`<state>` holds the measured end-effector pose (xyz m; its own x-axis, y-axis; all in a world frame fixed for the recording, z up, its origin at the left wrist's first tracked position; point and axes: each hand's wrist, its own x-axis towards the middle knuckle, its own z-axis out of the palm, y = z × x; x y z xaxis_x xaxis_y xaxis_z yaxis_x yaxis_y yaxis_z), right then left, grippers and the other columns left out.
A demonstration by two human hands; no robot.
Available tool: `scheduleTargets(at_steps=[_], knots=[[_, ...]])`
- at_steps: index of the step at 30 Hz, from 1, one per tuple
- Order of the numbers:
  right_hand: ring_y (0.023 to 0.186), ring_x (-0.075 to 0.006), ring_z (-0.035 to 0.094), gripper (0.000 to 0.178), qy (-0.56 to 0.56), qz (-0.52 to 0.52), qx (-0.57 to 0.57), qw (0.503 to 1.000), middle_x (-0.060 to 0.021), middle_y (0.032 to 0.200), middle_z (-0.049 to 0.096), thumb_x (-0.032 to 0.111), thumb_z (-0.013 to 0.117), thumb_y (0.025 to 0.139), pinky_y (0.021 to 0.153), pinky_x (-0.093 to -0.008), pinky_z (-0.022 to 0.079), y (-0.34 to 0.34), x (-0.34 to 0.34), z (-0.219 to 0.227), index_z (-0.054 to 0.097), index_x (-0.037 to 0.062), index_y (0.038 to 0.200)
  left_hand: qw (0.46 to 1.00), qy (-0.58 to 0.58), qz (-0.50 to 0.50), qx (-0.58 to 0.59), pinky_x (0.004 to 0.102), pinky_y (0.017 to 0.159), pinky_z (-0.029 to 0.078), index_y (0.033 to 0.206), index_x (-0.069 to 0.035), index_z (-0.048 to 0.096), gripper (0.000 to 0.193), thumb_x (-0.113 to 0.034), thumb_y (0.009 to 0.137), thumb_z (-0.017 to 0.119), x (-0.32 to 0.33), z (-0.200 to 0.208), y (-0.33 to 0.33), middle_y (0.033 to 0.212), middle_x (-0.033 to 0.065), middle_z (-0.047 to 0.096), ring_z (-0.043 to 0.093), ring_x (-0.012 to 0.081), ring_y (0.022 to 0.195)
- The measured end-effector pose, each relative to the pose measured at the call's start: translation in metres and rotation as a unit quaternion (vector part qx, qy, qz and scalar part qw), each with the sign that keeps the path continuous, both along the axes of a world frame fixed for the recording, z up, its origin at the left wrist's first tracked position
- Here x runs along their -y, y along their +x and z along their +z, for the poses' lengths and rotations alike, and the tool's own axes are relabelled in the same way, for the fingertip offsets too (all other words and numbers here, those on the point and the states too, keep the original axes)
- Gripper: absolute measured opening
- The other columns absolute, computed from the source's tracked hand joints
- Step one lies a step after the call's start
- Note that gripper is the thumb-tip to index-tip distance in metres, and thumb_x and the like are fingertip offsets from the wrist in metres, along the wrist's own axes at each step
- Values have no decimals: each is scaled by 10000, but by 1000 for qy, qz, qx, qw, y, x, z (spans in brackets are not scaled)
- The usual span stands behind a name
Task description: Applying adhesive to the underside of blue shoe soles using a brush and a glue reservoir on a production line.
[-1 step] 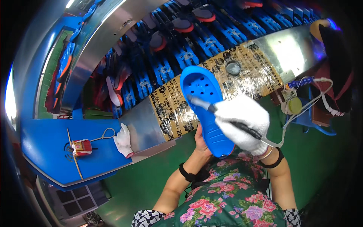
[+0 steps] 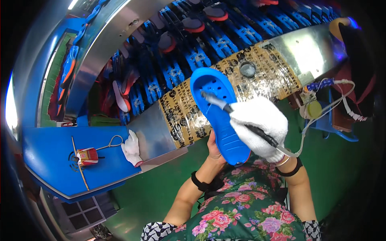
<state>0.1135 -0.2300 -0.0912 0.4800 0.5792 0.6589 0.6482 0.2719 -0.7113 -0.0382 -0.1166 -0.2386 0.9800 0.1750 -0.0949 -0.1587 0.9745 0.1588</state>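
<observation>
A blue shoe sole piece (image 2: 225,132), with small holes in its raised-rim wide end, hangs tilted in front of me. My bare left hand (image 2: 214,148) grips its underside near the narrow end; most of the fingers are hidden behind it. My right hand (image 2: 261,126), in a white knitted glove, is closed on a black-handled brush (image 2: 219,102). Its grey tip lies inside the wide end, by the holes, with a thin strand trailing from it. A pale tube (image 2: 295,153) runs from the handle's rear end to the right.
Beyond the sole lies a metal ledge (image 2: 273,44) with a taped brown covering and a round cup. Behind it several blue racks (image 2: 223,46) carry shoe parts. On the left, a blue table (image 2: 48,148) bears a red box; a white glove (image 2: 132,148) lies by its right edge.
The brush tip has moved up and slightly right inside the wide end, and a thin strand now shows below it. The sole has risen slightly with my left hand.
</observation>
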Motion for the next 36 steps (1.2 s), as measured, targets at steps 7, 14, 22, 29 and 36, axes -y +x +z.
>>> scheduleTargets(at_steps=[7, 14, 22, 29, 36], knots=[[898, -269, 737, 282, 9, 26, 19, 999, -111, 1023, 768, 53, 811, 756, 785, -374, 580, -12, 5, -8, 776, 55, 1036, 983, -109, 15, 149, 540, 1214, 335, 1587, -90, 333, 959, -739, 916, 552, 4, 21, 26, 1580, 173, 440, 451, 358, 1437], [947, -293, 742, 256, 20, -44, 67, 997, -103, 1063, 773, 54, 811, 783, 822, -406, 571, -29, -4, -30, 787, 90, 1036, 996, 88, 17, -3, 554, 1055, 522, 1567, -97, 340, 1028, -731, 833, 683, -11, 36, 45, 1500, 208, 490, 582, 399, 1284], [958, -285, 742, 335, 28, -14, 19, 999, -108, 1060, 772, 74, 815, 762, 841, -399, 578, -29, -4, -39, 785, 100, 1095, 994, 98, 19, 35, 601, 1123, 447, 1588, -112, 294, 1118, -779, 785, 695, -20, 36, 54, 1537, 195, 452, 556, 402, 1315], [948, -275, 744, 276, 18, 9, -2, 1000, -108, 1063, 775, 46, 813, 768, 809, -401, 578, -8, 10, -27, 791, 97, 1038, 995, -55, 54, 64, 617, 1050, 501, 1568, -49, 312, 1146, -835, 794, 624, -19, 52, 58, 1367, 262, 595, 577, 437, 1285], [899, -271, 744, 251, 6, 49, 8, 999, -101, 1037, 773, 49, 834, 775, 811, -386, 577, -17, 10, -29, 789, 95, 1017, 994, 2, -15, 104, 640, 983, 544, 1533, -63, 372, 1098, -817, 788, 655, -33, 47, 63, 1382, 298, 566, 626, 455, 1207]])
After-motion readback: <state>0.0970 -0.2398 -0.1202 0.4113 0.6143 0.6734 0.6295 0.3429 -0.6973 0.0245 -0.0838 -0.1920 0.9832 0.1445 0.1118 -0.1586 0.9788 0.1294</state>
